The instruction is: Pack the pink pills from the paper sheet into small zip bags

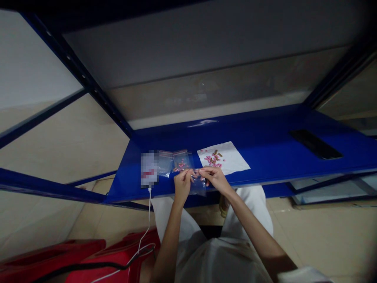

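My left hand (183, 181) and my right hand (214, 179) pinch the top edge of a small clear plastic bag (198, 188) between them, at the front edge of the blue shelf. The bag hangs below my fingers and looks empty. Just behind my left hand lies a zip bag with pink and brown pieces (181, 162), and beside it another clear zip bag (165, 163). On a white paper sheet (237, 161), behind my right hand, pink pills (212, 160) and several brownish-green capsules (218, 154) are scattered loose.
A black phone-like slab (316, 144) lies on the blue shelf (265, 137) at the right. At the left is a blurred-out device (149, 169) with a white cable (149, 212) running down. Blue metal posts (85, 78) frame the shelf; red stools (112, 255) stand below left.
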The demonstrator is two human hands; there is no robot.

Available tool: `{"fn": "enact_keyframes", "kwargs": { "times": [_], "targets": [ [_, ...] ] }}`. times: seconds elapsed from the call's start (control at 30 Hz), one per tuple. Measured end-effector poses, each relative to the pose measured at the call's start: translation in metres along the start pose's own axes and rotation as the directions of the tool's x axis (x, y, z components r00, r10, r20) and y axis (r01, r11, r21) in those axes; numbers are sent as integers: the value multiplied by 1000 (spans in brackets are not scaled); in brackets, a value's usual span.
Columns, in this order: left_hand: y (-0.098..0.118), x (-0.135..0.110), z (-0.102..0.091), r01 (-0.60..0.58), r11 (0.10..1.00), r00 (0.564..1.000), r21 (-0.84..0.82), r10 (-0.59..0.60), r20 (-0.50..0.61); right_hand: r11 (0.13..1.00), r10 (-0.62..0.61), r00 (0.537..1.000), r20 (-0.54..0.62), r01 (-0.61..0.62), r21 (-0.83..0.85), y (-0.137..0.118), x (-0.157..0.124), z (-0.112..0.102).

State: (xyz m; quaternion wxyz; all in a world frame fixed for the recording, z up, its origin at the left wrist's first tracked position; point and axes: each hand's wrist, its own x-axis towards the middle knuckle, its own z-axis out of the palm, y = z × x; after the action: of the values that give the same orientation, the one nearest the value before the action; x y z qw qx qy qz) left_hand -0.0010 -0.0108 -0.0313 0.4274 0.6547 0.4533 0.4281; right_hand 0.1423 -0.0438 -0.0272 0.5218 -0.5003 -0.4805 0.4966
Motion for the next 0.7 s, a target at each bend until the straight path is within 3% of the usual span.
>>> {"fn": "enact_keyframes", "kwargs": {
  "times": [0.13, 0.4, 0.57, 0.7],
  "targets": [
    [1, 0, 0, 9, 1000, 999, -2, -9, -47, 1000, 8, 999, 31, -8, 1, -1, 0, 0],
    [-4, 0, 5, 42, 995, 998, -92, -45, -36, 999, 38, 991, -132, -41, -22, 2, 1, 2],
    [-4, -1, 6, 6, 999, 999, -42, -7, -37, 999, 10, 987, -159, -17, -42, 4, 2, 3],
    [-1, -3, 7, -56, 998, 996, 34, 58, -74, 999, 4, 993, -117, -9, -40, 5, 2, 4]
  ]
}}
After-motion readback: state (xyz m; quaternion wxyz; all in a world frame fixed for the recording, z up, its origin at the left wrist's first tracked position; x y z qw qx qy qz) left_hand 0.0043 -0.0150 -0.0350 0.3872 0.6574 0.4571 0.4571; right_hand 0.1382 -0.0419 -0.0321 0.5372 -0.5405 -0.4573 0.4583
